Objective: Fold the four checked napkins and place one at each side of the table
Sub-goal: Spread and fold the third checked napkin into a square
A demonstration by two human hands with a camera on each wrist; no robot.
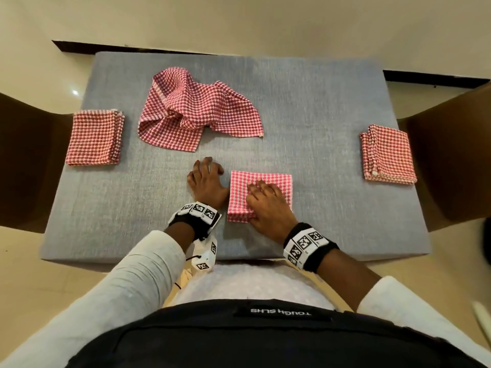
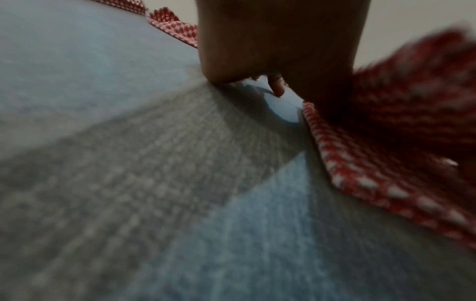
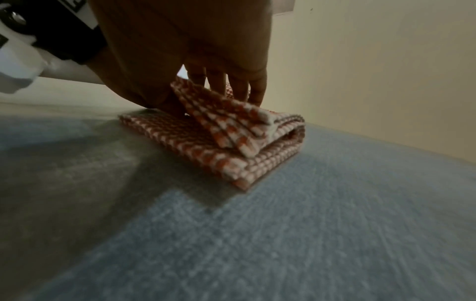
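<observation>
Four red-and-white checked napkins lie on the grey table [image 1: 318, 115]. One folded napkin [image 1: 94, 138] sits at the left edge and another [image 1: 388, 155] at the right edge. An unfolded, crumpled napkin [image 1: 196, 110] lies at the back centre. A third folded napkin [image 1: 265, 179] [image 3: 206, 142] is near the front edge. My right hand [image 1: 265, 200] [image 3: 224, 89] has its fingers on top and its thumb at the near left corner, where the upper layers are lifted. My left hand [image 1: 207, 181] [image 2: 270, 51] rests on the cloth just left of that napkin [image 2: 386, 163], loosely curled and holding nothing.
Brown chairs stand at the left [image 1: 26, 160] and right [image 1: 451, 160] sides of the table. Cream floor surrounds it. A black bag [image 1: 265, 335] sits at my waist against the near edge. Bare grey cloth lies between the napkins.
</observation>
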